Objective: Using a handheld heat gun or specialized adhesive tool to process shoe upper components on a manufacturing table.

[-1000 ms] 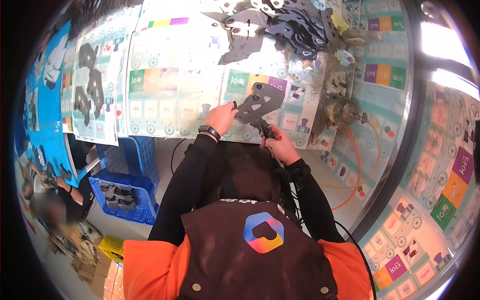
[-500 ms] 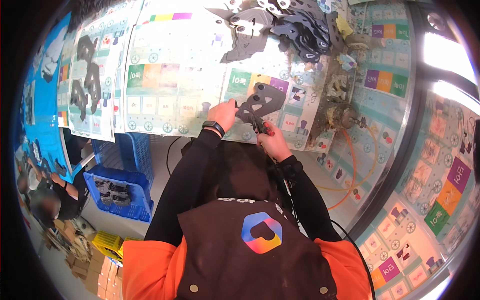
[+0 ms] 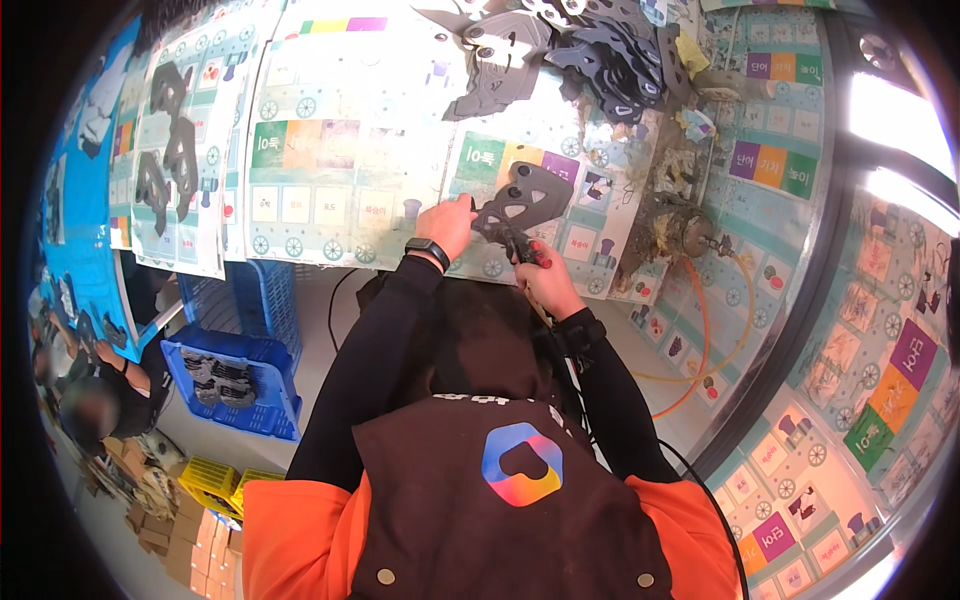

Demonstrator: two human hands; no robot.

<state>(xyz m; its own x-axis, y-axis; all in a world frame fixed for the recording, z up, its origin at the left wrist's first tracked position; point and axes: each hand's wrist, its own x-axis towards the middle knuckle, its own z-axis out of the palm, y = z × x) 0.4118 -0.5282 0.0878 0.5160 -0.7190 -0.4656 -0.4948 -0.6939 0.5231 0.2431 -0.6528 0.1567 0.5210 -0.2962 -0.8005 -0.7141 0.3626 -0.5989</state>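
Note:
Over the front edge of the covered table (image 3: 330, 225), my left hand (image 3: 446, 226) pinches the left end of a flat dark grey moulded plate (image 3: 538, 196) with cut-out openings. My right hand (image 3: 552, 286) is closed around a small black hand tool with red parts (image 3: 524, 250). The tool's front end meets the lower left part of the plate. Its tip is too small to make out, so I cannot tell its exact kind. The plate's wide end points away to the right.
A heap of similar dark parts (image 3: 610, 70) lies at the far right. More parts (image 3: 180, 155) lie at left. A dirty fixture (image 3: 682, 232) with an orange hose (image 3: 706, 330) stands at right. Blue crates (image 3: 270, 350) stand below left; another person (image 3: 120, 385) works beyond them.
My hands, the plate and the tool stay almost in place; the tool tilts very slightly. The whole view has shifted a little.

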